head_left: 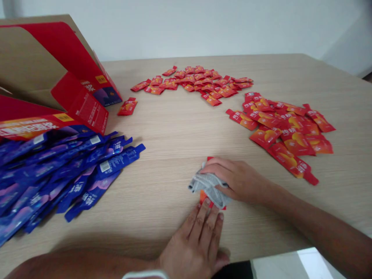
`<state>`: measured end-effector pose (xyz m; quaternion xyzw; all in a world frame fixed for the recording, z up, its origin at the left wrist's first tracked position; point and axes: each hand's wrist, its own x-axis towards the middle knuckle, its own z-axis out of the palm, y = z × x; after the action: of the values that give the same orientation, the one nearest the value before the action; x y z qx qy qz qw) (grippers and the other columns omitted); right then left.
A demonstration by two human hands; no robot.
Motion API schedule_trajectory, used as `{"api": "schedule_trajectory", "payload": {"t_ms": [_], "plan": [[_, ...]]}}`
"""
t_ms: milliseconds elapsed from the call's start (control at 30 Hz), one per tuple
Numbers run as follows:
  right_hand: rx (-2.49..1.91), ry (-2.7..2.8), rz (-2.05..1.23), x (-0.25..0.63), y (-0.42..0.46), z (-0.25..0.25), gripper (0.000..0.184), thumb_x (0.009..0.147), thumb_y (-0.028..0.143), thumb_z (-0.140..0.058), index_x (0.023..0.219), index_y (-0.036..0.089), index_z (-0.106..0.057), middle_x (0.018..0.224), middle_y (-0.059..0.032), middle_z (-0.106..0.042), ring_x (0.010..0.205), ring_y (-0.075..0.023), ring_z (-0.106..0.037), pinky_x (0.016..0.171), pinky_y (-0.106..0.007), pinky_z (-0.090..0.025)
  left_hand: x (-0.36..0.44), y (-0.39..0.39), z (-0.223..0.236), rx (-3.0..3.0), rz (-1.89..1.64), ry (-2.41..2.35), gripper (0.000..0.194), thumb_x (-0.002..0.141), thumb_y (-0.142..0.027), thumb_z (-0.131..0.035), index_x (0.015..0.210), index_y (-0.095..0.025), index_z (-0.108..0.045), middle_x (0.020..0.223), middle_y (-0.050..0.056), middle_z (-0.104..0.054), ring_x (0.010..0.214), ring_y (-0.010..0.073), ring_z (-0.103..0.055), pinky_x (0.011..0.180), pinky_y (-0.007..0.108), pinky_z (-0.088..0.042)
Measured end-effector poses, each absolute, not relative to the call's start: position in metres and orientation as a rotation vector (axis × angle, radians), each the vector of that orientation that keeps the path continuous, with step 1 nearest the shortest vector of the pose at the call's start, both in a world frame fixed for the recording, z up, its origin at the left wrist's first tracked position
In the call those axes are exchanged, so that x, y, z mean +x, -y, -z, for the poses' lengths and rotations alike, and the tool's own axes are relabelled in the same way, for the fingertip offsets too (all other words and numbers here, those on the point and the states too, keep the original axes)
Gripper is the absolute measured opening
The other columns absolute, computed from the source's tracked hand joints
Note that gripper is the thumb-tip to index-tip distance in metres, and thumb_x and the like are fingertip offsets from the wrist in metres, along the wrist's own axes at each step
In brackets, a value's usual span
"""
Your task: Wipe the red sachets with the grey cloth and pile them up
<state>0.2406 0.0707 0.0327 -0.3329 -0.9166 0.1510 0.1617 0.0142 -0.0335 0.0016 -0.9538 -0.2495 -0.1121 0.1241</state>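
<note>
A red and orange pouch [203, 197] lies flat on the table in front of me, mostly hidden by a grey cloth and my fingers. My left hand [194, 236] lies flat with its fingers stretched out, fingertips pressing on the pouch's near edge. Bunched under my right hand [235, 178] is the grey cloth [210, 186], which rests on top of the pouch; the fingers are closed round it. Nearest to my right hand on the right is a pile of similar red pouches [290, 128].
Smaller red sachets [200, 81] lie spread across the back of the table [174, 131], with one single sachet [128, 106] farther left. Many blue pouches [72, 166] are heaped at the left, before an open red cardboard box [84, 100]. A wall stands behind.
</note>
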Motion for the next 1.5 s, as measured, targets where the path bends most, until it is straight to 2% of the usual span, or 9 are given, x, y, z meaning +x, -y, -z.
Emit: {"api": "schedule_trajectory", "payload": {"t_ms": [133,267,433,667,867,1000,1233,1400,1500], "plan": [[-0.916,2.705,-0.445,0.232,-0.076,-0.02,0.036,0.091,0.018,-0.062,0.126,0.02,-0.06,0.124,-0.0101,-0.064,0.11,-0.0229,-0.065,0.088,-0.035,-0.057,0.013,0.031,-0.002,-2.831,0.339,0.702,0.078,0.1,-0.07,-0.032,0.136,-0.006,-0.06,0.136,0.014,-0.065,0.127,0.0338,-0.061,0.113,0.046,-0.034],[-1.183,2.582,-0.332,0.245,-0.109,-0.015,0.03,0.096,0.023,-0.058,0.126,0.02,-0.059,0.124,-0.0106,-0.064,0.111,-0.024,-0.065,0.093,-0.039,-0.057,0.014,0.027,-0.007,-2.891,0.238,0.68,0.088,0.098,-0.074,-0.029,0.139,0.0,-0.055,0.14,0.022,-0.06,0.131,0.0371,-0.057,0.112,0.048,-0.034],[-1.297,2.399,-0.159,0.26,-0.107,-0.031,0.033,0.097,0.021,-0.054,0.13,0.021,-0.054,0.128,-0.0123,-0.061,0.116,-0.026,-0.063,0.09,-0.038,-0.058,0.017,0.03,-0.008,-2.919,0.194,0.726,0.083,0.098,-0.069,-0.04,0.142,0.001,-0.052,0.144,0.025,-0.056,0.135,0.0389,-0.053,0.112,0.049,-0.033],[-0.91,2.805,-0.424,0.228,-0.063,-0.028,0.04,0.088,0.011,-0.059,0.126,0.024,-0.058,0.124,-0.0077,-0.064,0.109,-0.0211,-0.066,0.088,-0.033,-0.059,0.018,0.035,-0.006,-2.93,0.213,0.795,0.076,0.096,-0.066,-0.048,0.135,-0.002,-0.059,0.131,0.024,-0.066,0.121,0.0382,-0.064,0.106,0.05,-0.04],[-1.278,2.56,-0.265,0.251,-0.116,-0.015,0.034,0.094,0.017,-0.055,0.127,0.022,-0.055,0.125,-0.0115,-0.06,0.114,-0.0257,-0.063,0.088,-0.04,-0.059,0.02,0.032,-0.011,-2.915,0.203,0.751,0.08,0.096,-0.066,-0.049,0.14,0.001,-0.055,0.138,0.026,-0.06,0.13,0.0398,-0.057,0.11,0.05,-0.038],[-1.262,2.39,-0.157,0.26,-0.103,-0.028,0.036,0.095,0.021,-0.056,0.131,0.023,-0.053,0.126,-0.0138,-0.058,0.118,-0.0293,-0.061,0.092,-0.044,-0.058,0.021,0.032,-0.008,-2.916,0.228,0.78,0.08,0.096,-0.066,-0.049,0.14,0.0,-0.055,0.139,0.026,-0.059,0.131,0.0396,-0.057,0.109,0.05,-0.039],[-0.935,2.821,-0.476,0.228,-0.068,-0.025,0.037,0.09,0.014,-0.06,0.125,0.025,-0.058,0.124,-0.0081,-0.063,0.109,-0.0218,-0.066,0.087,-0.033,-0.06,0.02,0.035,-0.008,-2.914,0.231,0.821,0.073,0.095,-0.064,-0.053,0.133,-0.002,-0.061,0.129,0.024,-0.067,0.122,0.0381,-0.063,0.103,0.048,-0.044],[-1.294,2.571,-0.254,0.249,-0.112,-0.016,0.034,0.095,0.02,-0.055,0.129,0.022,-0.054,0.126,-0.0115,-0.059,0.115,-0.0269,-0.063,0.086,-0.04,-0.06,0.019,0.033,-0.008,-2.9,0.224,0.777,0.081,0.094,-0.067,-0.052,0.139,0.0,-0.055,0.139,0.027,-0.059,0.131,0.0407,-0.056,0.11,0.052,-0.037],[-1.309,2.431,-0.17,0.258,-0.107,-0.025,0.034,0.096,0.023,-0.055,0.131,0.023,-0.053,0.127,-0.0133,-0.057,0.117,-0.0293,-0.061,0.088,-0.042,-0.06,0.02,0.033,-0.006,-2.897,0.229,0.785,0.081,0.095,-0.067,-0.051,0.14,0.0,-0.054,0.139,0.027,-0.059,0.132,0.0403,-0.056,0.11,0.052,-0.037]]}}
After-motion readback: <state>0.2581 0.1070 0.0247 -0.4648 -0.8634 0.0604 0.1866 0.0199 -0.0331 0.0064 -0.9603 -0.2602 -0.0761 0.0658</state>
